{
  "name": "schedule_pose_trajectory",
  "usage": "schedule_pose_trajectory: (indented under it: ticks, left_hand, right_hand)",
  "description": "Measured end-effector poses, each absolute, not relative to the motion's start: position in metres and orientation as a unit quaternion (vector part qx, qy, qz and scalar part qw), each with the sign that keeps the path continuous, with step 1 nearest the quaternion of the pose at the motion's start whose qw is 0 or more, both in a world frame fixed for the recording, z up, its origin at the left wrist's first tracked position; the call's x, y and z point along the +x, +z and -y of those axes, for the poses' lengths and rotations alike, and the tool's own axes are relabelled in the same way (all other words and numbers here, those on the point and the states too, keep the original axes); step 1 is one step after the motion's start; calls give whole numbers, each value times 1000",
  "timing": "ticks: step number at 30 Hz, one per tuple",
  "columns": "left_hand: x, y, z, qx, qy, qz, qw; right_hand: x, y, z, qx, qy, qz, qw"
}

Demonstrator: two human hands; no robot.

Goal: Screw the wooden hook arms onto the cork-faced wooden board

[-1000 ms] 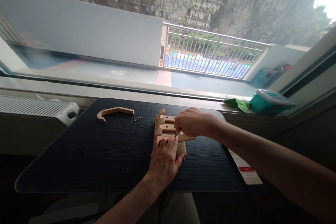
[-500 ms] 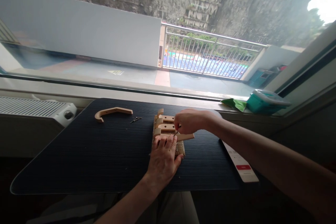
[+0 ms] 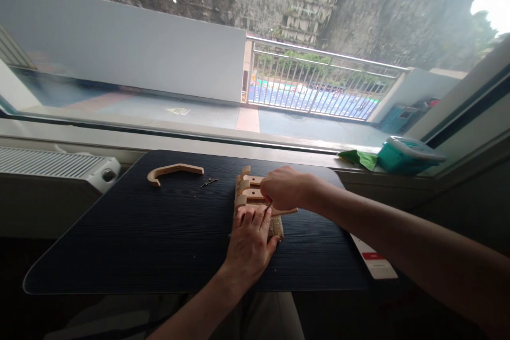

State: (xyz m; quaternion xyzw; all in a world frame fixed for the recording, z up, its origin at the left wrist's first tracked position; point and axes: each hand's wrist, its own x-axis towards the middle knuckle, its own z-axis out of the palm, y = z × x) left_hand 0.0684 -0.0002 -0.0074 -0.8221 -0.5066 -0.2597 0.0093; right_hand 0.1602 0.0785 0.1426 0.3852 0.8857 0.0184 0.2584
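Note:
On the dark table, a rough wooden board (image 3: 276,227) carries several curved wooden hooks (image 3: 252,192) side by side, with dark screw holes in their flat arms. My left hand (image 3: 247,239) is closed over the near end of the board. Its fingers press on the nearest hook and its thumb lies along the board's right edge. Above that hook, my right hand (image 3: 285,188) is in a fist around a screwdriver (image 3: 269,205). Only the thin metal shaft shows, pointing down beside my left fingertips; the handle and the tip are hidden.
A loose wooden hook (image 3: 175,169) lies at the table's back left, beside a few screws (image 3: 209,183). A phone (image 3: 375,260) with a lit screen is under my right forearm. On the sill are a green cloth (image 3: 358,159) and a teal box (image 3: 408,156). A radiator (image 3: 56,163) stands left.
My right fist has turned and shifted slightly left over the nearest hook, the screwdriver still in it. My left hand keeps its hold. The whole view has drifted a little.

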Motion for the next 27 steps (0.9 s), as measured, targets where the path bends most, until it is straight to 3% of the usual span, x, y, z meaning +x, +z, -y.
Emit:
schedule_pose_trajectory:
  ticks: [16, 27]
  left_hand:
    - [70, -8, -1, -821, -252, 513, 6]
    - [71, -8, 0, -815, -260, 517, 13]
  right_hand:
    - [165, 143, -84, 395, 1, -886, 244]
    - [162, 163, -80, 413, -27, -857, 307]
